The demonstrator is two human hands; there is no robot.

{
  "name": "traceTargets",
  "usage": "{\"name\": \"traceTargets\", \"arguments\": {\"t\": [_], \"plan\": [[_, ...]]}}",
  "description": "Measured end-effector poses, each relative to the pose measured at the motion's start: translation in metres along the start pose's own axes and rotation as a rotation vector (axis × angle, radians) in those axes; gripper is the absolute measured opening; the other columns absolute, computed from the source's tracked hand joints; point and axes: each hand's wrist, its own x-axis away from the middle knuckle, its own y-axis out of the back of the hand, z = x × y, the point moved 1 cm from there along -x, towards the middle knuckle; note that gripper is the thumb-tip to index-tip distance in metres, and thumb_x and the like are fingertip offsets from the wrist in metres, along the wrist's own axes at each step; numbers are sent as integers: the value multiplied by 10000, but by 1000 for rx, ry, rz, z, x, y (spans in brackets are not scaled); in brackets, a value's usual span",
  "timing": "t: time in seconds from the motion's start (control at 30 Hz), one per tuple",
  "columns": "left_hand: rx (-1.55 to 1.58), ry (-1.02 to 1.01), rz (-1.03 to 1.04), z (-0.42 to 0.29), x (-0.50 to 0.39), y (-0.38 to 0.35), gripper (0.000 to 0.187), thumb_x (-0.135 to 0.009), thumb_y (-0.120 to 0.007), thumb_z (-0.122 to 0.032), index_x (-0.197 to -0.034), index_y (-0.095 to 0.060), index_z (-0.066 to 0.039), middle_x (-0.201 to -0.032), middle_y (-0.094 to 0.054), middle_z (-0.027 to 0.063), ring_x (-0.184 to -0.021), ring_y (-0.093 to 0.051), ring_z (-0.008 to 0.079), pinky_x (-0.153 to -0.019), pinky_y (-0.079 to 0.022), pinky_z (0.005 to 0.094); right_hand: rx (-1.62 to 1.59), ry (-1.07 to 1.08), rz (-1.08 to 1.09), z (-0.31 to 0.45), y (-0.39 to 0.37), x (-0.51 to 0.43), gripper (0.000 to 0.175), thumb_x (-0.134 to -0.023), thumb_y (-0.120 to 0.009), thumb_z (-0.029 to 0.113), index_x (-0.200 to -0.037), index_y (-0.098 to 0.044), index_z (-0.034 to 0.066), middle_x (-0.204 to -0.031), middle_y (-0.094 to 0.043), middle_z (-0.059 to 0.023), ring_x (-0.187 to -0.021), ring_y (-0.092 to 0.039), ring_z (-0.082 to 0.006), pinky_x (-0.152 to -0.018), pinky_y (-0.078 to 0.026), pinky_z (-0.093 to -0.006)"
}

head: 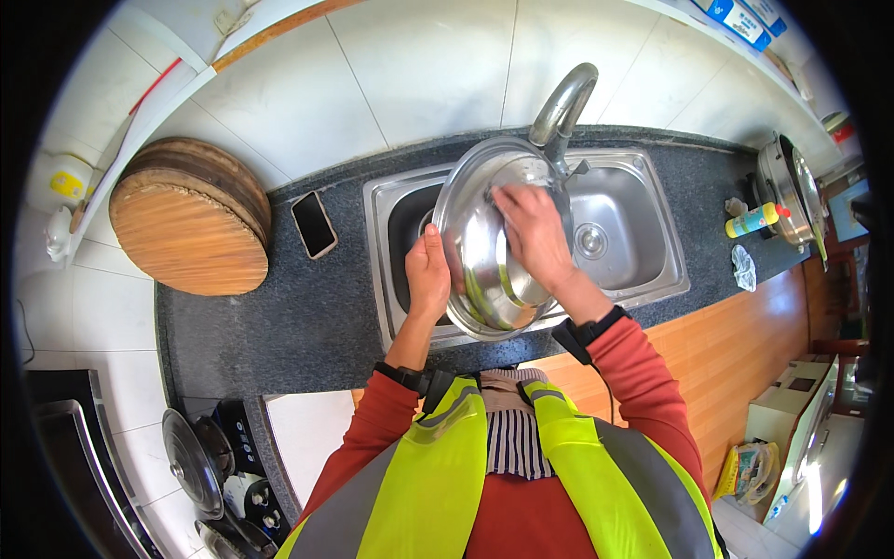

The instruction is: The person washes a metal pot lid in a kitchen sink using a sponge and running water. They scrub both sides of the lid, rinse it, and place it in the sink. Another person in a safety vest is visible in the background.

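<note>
A large stainless steel basin or lid [475, 209] is held tilted over the divider of a double steel sink [667, 244], its shiny surface up. My left hand [428, 271] grips its left rim, the thumb on top and the fingers hidden beneath. My right hand [531, 230] lies over the shiny surface with bent fingertips near its centre; whether a small cloth or pad is under them cannot be told. A curved metal faucet [567, 105] stands just behind the rim, and no water stream shows. The left sink bowl is mostly covered, while the right one shows its drain.
On the dark counter [279, 335] lie a phone [314, 223] and round wooden boards [195, 237] at left. A yellow-and-blue bottle [753, 220], a crumpled plastic bag [744, 268] and metal pots [782, 189] are at right. A stove with a lidded pan [192, 465] is lower left.
</note>
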Motion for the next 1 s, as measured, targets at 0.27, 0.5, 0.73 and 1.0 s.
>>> {"name": "traceTargets", "arguments": {"t": [0.27, 0.5, 0.73, 1.0], "plan": [[-259, -128, 53, -14, -7, 2, 442, -1040, -390, -338, -885, -617, 8, -629, -504, -25, -578, -443, 67, -537, -385, 255, -8, 174, -62, 4, -1, -4, 467, -724, -560, 2, -1188, -609, 18, -1089, -581, -124, -1011, -540, -315, -899, -455, -397], [-359, -237, 102, -17, -2, -5, 412, -1034, -418, -309, -850, -614, 3, -583, -478, -21, -536, -419, 70, -505, -367, 259, -73, 363, -33, 1, 3, -9, 481, -700, -595, -36, -1173, -627, 45, -1128, -563, -140, -997, -531, -323, -878, -455, -435], [-350, -295, 128, -14, 1, -14, 397, -1029, -439, -297, -840, -609, 8, -571, -466, -25, -534, -415, 60, -491, -355, 261, -72, 76, -170, -3, 14, -8, 429, -723, -579, -49, -1141, -636, 26, -1086, -582, -155, -986, -532, -347, -866, -456, -431], [-382, -243, 160, -7, -2, -13, 412, -1031, -428, -300, -843, -600, 24, -581, -471, 10, -553, -419, 81, -519, -372, 276, -4, -79, -184, -13, 9, 4, 442, -723, -578, -46, -1156, -629, 23, -1125, -586, -139, -997, -533, -338, -847, -465, -413]]}}
